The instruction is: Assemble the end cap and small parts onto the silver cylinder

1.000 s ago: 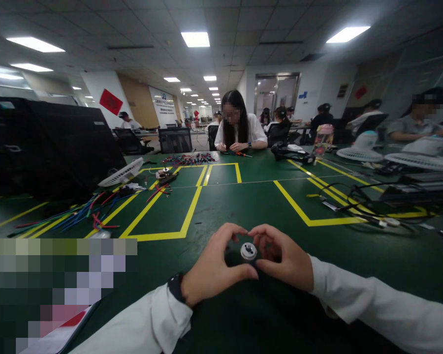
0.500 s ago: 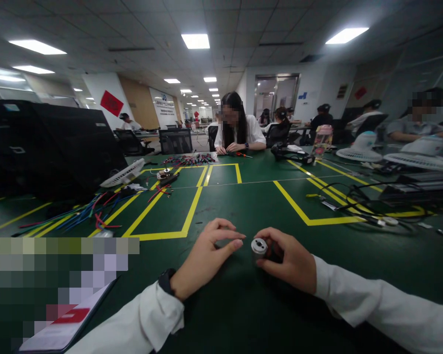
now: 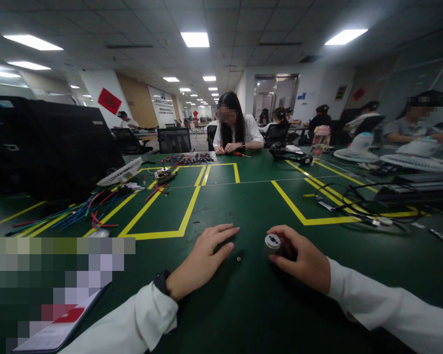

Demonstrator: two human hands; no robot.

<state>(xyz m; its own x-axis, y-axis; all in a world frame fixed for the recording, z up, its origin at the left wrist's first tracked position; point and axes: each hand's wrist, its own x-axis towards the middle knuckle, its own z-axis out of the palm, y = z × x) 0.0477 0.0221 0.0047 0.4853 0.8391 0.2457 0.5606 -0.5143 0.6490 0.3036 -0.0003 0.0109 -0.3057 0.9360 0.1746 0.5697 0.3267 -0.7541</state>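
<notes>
My right hand [image 3: 300, 255] grips a short silver metal cylinder [image 3: 272, 242] between thumb and fingers; holes show in its round top face. It looks like a small motor, though its underside is out of sight. Left of it, a tiny round metal piece [image 3: 238, 259] rests on the green tabletop [image 3: 221, 314]; it looks like a nut or small ring. My left hand [image 3: 206, 255] hovers beside that piece, fingers and thumb apart, with nothing in it.
Colored wires [image 3: 81, 211] and a black computer case [image 3: 55, 147] occupy the left side. A phone-like slab [image 3: 66, 319] lies front left. Black cables [image 3: 358, 206] run along the right. Across the table a person [image 3: 239, 130] works with both hands near a wire pile [image 3: 188, 158].
The tiny metal piece now shows on the table below my left fingertips, which have spread apart. My right hand has shifted rightward with the cylinder, widening the gap between the hands.
</notes>
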